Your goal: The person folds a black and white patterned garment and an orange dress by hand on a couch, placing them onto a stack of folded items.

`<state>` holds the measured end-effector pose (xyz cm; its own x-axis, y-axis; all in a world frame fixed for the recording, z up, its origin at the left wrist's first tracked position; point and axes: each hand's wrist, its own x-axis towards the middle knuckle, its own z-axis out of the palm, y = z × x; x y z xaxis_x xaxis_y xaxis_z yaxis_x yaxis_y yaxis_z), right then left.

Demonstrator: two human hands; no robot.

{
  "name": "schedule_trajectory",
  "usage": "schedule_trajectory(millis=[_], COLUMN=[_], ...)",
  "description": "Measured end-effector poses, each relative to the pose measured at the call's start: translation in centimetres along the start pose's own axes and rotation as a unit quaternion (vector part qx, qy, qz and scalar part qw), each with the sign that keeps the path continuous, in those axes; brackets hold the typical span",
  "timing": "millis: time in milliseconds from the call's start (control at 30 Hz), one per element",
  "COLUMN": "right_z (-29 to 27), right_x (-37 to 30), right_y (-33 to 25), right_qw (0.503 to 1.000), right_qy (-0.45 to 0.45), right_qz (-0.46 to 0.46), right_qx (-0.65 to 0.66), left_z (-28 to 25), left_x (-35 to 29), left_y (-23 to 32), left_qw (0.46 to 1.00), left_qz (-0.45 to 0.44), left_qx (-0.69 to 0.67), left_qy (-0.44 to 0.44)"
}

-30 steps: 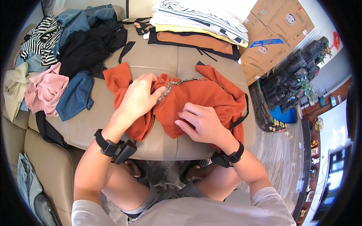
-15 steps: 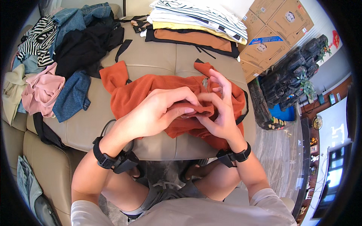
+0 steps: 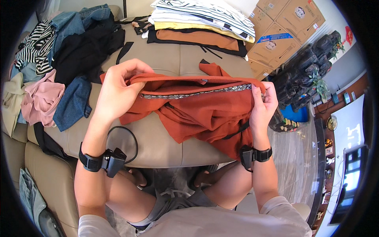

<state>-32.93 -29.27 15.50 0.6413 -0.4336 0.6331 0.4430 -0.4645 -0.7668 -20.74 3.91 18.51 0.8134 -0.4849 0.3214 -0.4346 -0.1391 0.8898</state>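
Observation:
I hold a rust-orange garment (image 3: 205, 110) stretched out between both hands above a beige leather ottoman (image 3: 158, 146). A silvery beaded band (image 3: 197, 93) runs along its raised top edge. My left hand (image 3: 116, 91) grips the left end of that edge. My right hand (image 3: 262, 104) pinches the right end. The rest of the garment hangs crumpled down onto the ottoman, with a thin black strap (image 3: 235, 132) trailing on its right side. Both wrists wear black bands.
A pile of loose clothes (image 3: 59, 59) lies at the left: striped, black, pink and denim pieces. A folded stack (image 3: 201, 23) sits at the ottoman's far edge. Cardboard boxes (image 3: 284, 27) and a dark rock ornament (image 3: 308, 67) stand to the right. My knees are below.
My hands were close together over the middle of the garment. They have moved apart and lifted its beaded edge, pulling it straight between them.

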Motion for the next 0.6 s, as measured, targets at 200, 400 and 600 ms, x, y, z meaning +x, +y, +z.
schedule_trajectory(millis=[200,400,600], right_z=[-0.2,-0.4,-1.0], right_x=[0.2,0.7,0.5], right_y=[0.8,3.8,5.5], right_qw=[0.992,0.968,0.957], right_qy=[-0.030,-0.056,-0.066], right_qz=[0.106,0.235,0.280], right_qx=[0.058,0.066,0.049], left_z=[0.5,0.1,-0.2], left_x=[-0.1,-0.2,-0.5], left_y=[-0.7,-0.9,-2.0], left_qw=[0.997,0.985,0.947], left_qz=[-0.038,-0.052,-0.011], left_qx=[0.054,0.060,0.135], left_qy=[-0.045,-0.155,-0.290])
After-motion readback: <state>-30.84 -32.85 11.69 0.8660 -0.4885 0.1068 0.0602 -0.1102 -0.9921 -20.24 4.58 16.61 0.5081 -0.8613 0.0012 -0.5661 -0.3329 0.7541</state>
